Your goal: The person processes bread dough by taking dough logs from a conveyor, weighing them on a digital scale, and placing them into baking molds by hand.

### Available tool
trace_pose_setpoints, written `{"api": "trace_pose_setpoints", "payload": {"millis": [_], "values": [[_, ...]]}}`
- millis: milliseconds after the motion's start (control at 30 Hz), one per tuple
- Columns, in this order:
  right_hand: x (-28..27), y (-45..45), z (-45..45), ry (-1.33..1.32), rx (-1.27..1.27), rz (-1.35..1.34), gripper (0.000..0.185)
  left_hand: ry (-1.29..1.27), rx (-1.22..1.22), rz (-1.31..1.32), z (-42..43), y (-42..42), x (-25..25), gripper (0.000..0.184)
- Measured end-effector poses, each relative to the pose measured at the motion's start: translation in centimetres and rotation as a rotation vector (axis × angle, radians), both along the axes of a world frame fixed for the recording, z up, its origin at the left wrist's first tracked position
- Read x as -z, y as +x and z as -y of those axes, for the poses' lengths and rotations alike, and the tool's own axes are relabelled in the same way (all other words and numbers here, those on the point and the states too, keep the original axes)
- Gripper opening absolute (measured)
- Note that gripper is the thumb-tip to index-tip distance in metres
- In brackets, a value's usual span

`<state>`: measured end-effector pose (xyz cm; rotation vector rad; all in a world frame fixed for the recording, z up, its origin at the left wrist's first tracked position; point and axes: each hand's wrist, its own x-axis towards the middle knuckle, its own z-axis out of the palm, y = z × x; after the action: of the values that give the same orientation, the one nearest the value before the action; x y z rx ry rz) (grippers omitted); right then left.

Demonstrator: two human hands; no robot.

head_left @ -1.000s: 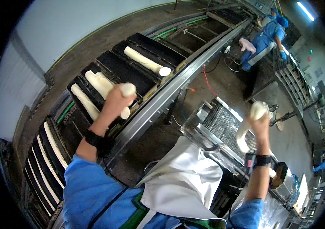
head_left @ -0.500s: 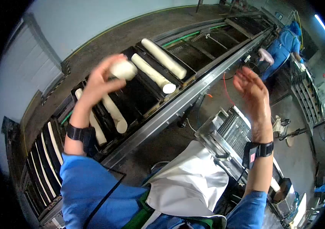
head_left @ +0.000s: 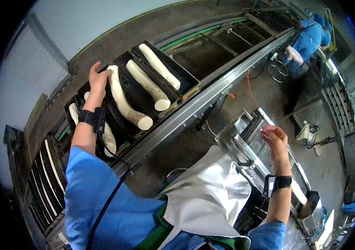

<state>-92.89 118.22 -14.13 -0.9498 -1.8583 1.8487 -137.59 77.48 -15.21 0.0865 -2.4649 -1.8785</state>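
Now that the dough roll (head_left: pixel 121 100) lies at upper left, your left hand (head_left: pixel 98 82) spreads open; your right hand (head_left: pixel 278 143) may pinch something, unclear.

Dimly lit overall. Brightest on the white apron (head_left: pixel 206 187), with soft shadows in its folds; murky across the floor (head_left: pixel 181 151) beside it. Glinting along the steel rail (head_left: pixel 186 119) beyond the apron. Bowed and blackened toward the edges.

Glossy white apron (head_left: pixel 208 193); shiny metal rail (head_left: pixel 177 121).
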Motion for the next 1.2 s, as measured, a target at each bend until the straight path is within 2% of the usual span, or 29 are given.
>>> {"api": "trace_pose_setpoints", "payload": {"millis": [33, 167, 200, 233, 300, 333, 367, 433, 467, 500, 533, 567, 633, 700, 767, 833, 900, 933, 967, 1067, 1133, 1167, 1200], "values": [[0.7, 0.8, -0.6, 0.0, -0.008, 0.003, 0.018, 0.0, -0.008, 0.003, 0.3, 0.8, 1.0, 0.071], [3.2, 5.4, -2.0, 0.213, 0.046, 0.155, 0.02, -0.321, 0.231, 0.296, 1.3, 6.0, 3.5, 0.08], [4.7, 7.2, -3.5, 0.155, 0.004, 0.114, 0.018, -0.327, 0.248, 0.199, 2.4, 6.7, 4.4, 0.082], [5.5, 8.1, -4.4, 0.142, 0.046, 0.197, 0.017, -0.337, 0.246, 0.209, 3.0, 6.7, 3.9, 0.082], [5.2, 8.5, -4.4, 0.16, 0.1, 0.231, 0.016, 0.002, 0.136, 0.417, 4.4, 6.1, 2.6, 0.081], [6.9, 9.3, -5.9, 0.199, 0.078, 0.216, 0.018, 0.057, 0.082, 0.346, 6.5, 3.8, 5.1, 0.077], [6.7, 9.2, -5.7, 0.198, 0.075, 0.217, 0.018, -0.001, 0.043, 0.271, 7.0, 3.3, 5.3, 0.067], [6.1, 8.9, -5.4, 0.625, 0.042, 0.341, 0.023, -0.013, -0.173, 0.162, 7.5, 2.0, 5.7, 0.059], [6.5, 9.4, -6.1, 0.625, 0.039, 0.338, 0.023, -0.064, -0.176, 0.067, 7.2, 2.5, 4.2, 0.055], [7.3, 10.3, -7.1, 0.914, -0.045, 0.486, 0.028, -0.255, -0.156, -0.089, 6.7, 2.8, 2.8, 0.055], [8.5, 11.1, -7.8, 1.2, -0.132, 0.633, 0.033, -0.218, -0.079, -0.073, 5.7, 2.9, 1.2, 0.055], [9.4, 11.3, -7.7, 1.198, -0.135, 0.63, 0.033, -0.183, -0.004, -0.054, 4.4, 3.1, 0.1, 0.056], [10.8, 11.5, -7.6, 0.982, -0.14, 0.903, 0.038, -0.126, 0.248, 0.002, 1.4, 3.7, 0.1, 0.059], [10.7, 10.9, -5.6, 0.932, -0.109, 0.872, 0.044, -0.154, 0.35, 0.1, -1.1, 2.9, 2.7, 0.063], [8.6, 9.2, -3.1, 1.028, -0.08, 0.987, 0.05, -0.25, 0.319, 0.332, -4.4, 4.6, 1.1, 0.065], [8.5, 9.7, -3.0, 1.021, -0.106, 1.008, 0.055, -0.307, 0.232, 0.376, -4.8, 2.4, 4.2, 0.068], [7.2, 10.5, -1.7, 1.111, -0.223, 0.988, 0.058, -0.513, 0.184, 0.55, -5.2, 3.6, 1.8, 0.067], [8.0, 11.3, -2.0, 1.145, -0.18, 0.916, 0.06, -0.453, 0.132, 0.488, -4.1, 3.2, 3.4, 0.067], [8.1, 11.7, -2.2, 1.147, -0.176, 0.908, 0.06, -0.45, 0.159, 0.553, -3.2, 2.1, 4.8, 0.07], [7.8, 11.4, -1.6, 1.118, -0.132, 0.988, 0.056, -0.284, 0.343, 0.499, -0.4, 7.9, 4.4, 0.074], [8.1, 10.6, -1.1, 1.144, -0.106, 0.941, 0.052, -0.216, 0.31, 0.546, 0.0, 11.4, 5.0, 0.075], [8.1, 10.3, -1.0, 1.175, -0.07, 0.9, 0.048, -0.174, 0.256, 0.566, -1.4, 14.9, 1.7, 0.076], [8.3, 9.7, -1.3, 1.168, -0.085, 0.936, 0.046, -0.18, 0.298, 0.496, -0.2, 14.3, 4.0, 0.075]]}}
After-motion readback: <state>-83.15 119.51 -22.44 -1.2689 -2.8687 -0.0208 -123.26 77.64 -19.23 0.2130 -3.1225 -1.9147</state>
